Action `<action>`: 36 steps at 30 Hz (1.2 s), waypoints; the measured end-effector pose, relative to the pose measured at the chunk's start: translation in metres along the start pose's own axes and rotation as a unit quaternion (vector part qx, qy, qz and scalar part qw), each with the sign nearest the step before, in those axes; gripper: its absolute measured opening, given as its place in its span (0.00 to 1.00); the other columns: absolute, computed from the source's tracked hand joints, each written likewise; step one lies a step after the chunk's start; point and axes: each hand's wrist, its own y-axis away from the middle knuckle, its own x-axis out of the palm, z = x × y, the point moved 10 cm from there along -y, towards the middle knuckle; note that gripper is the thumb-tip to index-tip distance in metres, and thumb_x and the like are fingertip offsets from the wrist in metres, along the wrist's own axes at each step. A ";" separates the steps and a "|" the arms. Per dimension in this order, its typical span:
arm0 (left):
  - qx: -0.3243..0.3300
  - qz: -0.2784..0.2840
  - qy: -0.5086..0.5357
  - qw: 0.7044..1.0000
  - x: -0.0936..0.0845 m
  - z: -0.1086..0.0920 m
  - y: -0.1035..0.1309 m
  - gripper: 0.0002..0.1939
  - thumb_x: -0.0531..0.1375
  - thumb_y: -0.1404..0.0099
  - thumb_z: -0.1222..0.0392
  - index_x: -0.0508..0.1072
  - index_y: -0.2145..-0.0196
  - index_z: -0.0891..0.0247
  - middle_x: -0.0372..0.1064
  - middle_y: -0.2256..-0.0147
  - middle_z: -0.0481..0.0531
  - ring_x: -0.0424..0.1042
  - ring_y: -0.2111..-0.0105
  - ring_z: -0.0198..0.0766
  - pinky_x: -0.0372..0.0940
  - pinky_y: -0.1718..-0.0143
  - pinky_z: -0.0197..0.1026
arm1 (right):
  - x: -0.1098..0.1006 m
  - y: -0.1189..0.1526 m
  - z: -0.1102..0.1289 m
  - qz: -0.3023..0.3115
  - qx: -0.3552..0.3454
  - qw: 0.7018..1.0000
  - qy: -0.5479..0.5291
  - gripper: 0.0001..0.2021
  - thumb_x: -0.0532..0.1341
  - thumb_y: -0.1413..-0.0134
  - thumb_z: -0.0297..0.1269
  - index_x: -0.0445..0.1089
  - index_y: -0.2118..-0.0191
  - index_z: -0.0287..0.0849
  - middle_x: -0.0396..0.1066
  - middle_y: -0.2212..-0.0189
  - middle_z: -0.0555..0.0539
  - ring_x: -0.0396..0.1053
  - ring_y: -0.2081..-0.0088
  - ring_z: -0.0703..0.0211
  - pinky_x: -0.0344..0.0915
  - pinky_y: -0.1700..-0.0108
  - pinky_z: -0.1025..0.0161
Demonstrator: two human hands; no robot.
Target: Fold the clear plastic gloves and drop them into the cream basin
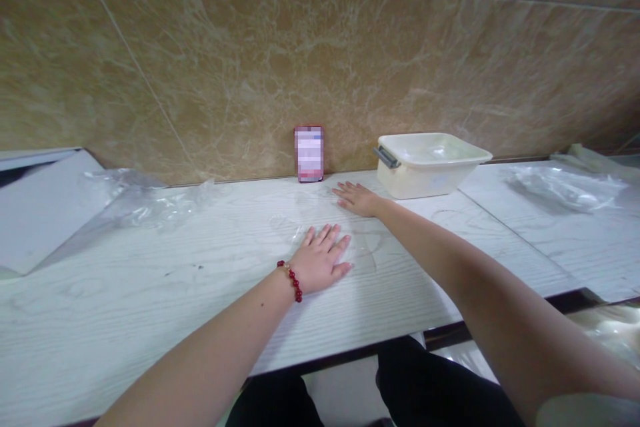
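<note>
Both palms are down on the pale wood-grain table: the left hand, wearing a red bead bracelet, with fingers spread wide; the right hand, farther forward, likewise spread. Neither grips anything. Clear film lies flat beside the left hand; whether it runs beneath either palm cannot be told. A phone leans against the wall. A cream tub stands near the right hand. Crumpled plastic lies by a white box.
</note>
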 end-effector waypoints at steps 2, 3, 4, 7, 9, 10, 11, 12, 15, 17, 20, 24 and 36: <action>0.001 -0.003 0.000 1.000 -0.001 -0.001 0.000 0.31 0.34 0.40 0.43 0.43 0.43 0.59 0.35 0.42 0.57 0.36 0.43 0.47 0.34 0.47 0.55 | -0.006 -0.003 -0.009 -0.022 0.040 0.999 0.001 0.27 0.38 0.45 0.48 0.44 0.42 0.43 0.42 0.42 0.44 0.39 0.42 0.50 0.40 0.44 0.50; 0.002 -0.004 -0.001 1.000 -0.001 -0.001 0.001 0.31 0.33 0.40 0.43 0.43 0.43 0.59 0.35 0.42 0.57 0.36 0.43 0.47 0.34 0.47 0.56 | -0.012 -0.004 -0.011 -0.038 0.054 0.998 -0.001 0.27 0.37 0.45 0.47 0.44 0.42 0.39 0.43 0.43 0.42 0.39 0.42 0.50 0.40 0.44 0.51; 0.001 -0.005 -0.002 1.000 -0.002 -0.001 0.001 0.31 0.33 0.40 0.43 0.42 0.43 0.59 0.35 0.42 0.57 0.36 0.43 0.47 0.34 0.47 0.56 | -0.017 -0.004 -0.010 -0.055 0.064 0.996 -0.006 0.27 0.38 0.45 0.46 0.44 0.42 0.36 0.44 0.43 0.40 0.40 0.43 0.49 0.41 0.44 0.52; 0.000 -0.003 -0.003 1.000 -0.001 -0.001 0.001 0.31 0.34 0.40 0.43 0.42 0.43 0.59 0.35 0.42 0.57 0.35 0.43 0.47 0.34 0.47 0.56 | -0.031 -0.003 0.003 -0.093 0.072 0.993 -0.029 0.28 0.38 0.45 0.45 0.46 0.43 0.33 0.49 0.45 0.37 0.45 0.44 0.51 0.45 0.45 0.55; 0.000 -0.004 -0.002 1.000 -0.002 -0.001 0.001 0.30 0.34 0.40 0.43 0.43 0.43 0.59 0.35 0.42 0.57 0.35 0.43 0.48 0.34 0.48 0.57 | -0.030 0.000 0.022 -0.086 0.052 0.994 -0.048 0.26 0.38 0.44 0.44 0.46 0.43 0.34 0.52 0.46 0.38 0.47 0.44 0.53 0.46 0.45 0.56; 0.000 -0.004 0.000 1.000 -0.002 -0.001 0.001 0.30 0.34 0.40 0.43 0.44 0.43 0.59 0.36 0.42 0.57 0.36 0.43 0.48 0.34 0.48 0.57 | -0.026 0.002 0.036 -0.074 0.027 0.995 -0.056 0.25 0.38 0.44 0.43 0.47 0.43 0.35 0.52 0.46 0.40 0.47 0.44 0.55 0.46 0.45 0.56; 0.000 -0.006 0.000 1.000 -0.002 -0.001 0.001 0.30 0.34 0.40 0.43 0.44 0.43 0.58 0.37 0.42 0.58 0.36 0.43 0.48 0.34 0.48 0.57 | -0.022 0.005 0.051 -0.060 -0.009 0.996 -0.062 0.25 0.39 0.44 0.43 0.47 0.44 0.37 0.51 0.45 0.42 0.45 0.44 0.56 0.45 0.45 0.56; 0.000 -0.009 0.001 1.000 -0.003 -0.001 0.001 0.30 0.34 0.40 0.43 0.45 0.44 0.58 0.38 0.42 0.58 0.37 0.43 0.48 0.34 0.48 0.57 | -0.017 0.007 0.068 -0.041 -0.055 0.995 -0.067 0.24 0.39 0.44 0.42 0.48 0.44 0.39 0.50 0.45 0.45 0.44 0.43 0.58 0.44 0.44 0.57; -0.002 -0.020 0.000 1.000 -0.005 -0.001 0.000 0.30 0.35 0.40 0.43 0.47 0.44 0.58 0.41 0.43 0.59 0.38 0.43 0.49 0.33 0.48 0.57 | -0.004 0.014 0.101 0.009 -0.138 0.987 -0.077 0.22 0.40 0.43 0.40 0.49 0.44 0.40 0.49 0.44 0.47 0.43 0.43 0.60 0.42 0.43 0.57; -0.003 -0.025 0.001 1.000 -0.005 -0.001 0.000 0.30 0.35 0.40 0.43 0.47 0.44 0.58 0.41 0.43 0.59 0.38 0.43 0.49 0.34 0.48 0.57 | -0.001 0.011 0.104 0.023 -0.137 0.987 -0.075 0.23 0.40 0.43 0.40 0.48 0.44 0.39 0.48 0.44 0.46 0.42 0.43 0.59 0.41 0.43 0.57; -0.003 -0.021 0.007 1.000 -0.005 -0.001 0.001 0.30 0.35 0.40 0.43 0.47 0.44 0.58 0.38 0.42 0.59 0.38 0.43 0.49 0.34 0.48 0.58 | -0.002 0.000 0.096 0.023 -0.125 0.990 -0.062 0.24 0.40 0.44 0.42 0.48 0.44 0.38 0.46 0.43 0.45 0.40 0.42 0.57 0.39 0.43 0.55; 0.001 -0.014 0.015 1.000 -0.004 -0.002 0.001 0.30 0.34 0.40 0.43 0.47 0.44 0.58 0.37 0.42 0.59 0.36 0.43 0.49 0.34 0.48 0.59 | -0.001 -0.018 0.079 0.010 -0.110 0.993 -0.042 0.25 0.42 0.45 0.44 0.47 0.43 0.39 0.44 0.43 0.45 0.41 0.43 0.57 0.39 0.43 0.55; 0.007 -0.023 0.030 0.999 -0.005 -0.002 0.001 0.29 0.37 0.40 0.44 0.46 0.44 0.59 0.37 0.42 0.60 0.38 0.44 0.51 0.35 0.49 0.61 | -0.027 -0.031 0.113 -0.102 -0.160 0.976 -0.107 0.20 0.42 0.44 0.36 0.58 0.49 0.37 0.60 0.51 0.45 0.55 0.48 0.63 0.49 0.47 0.63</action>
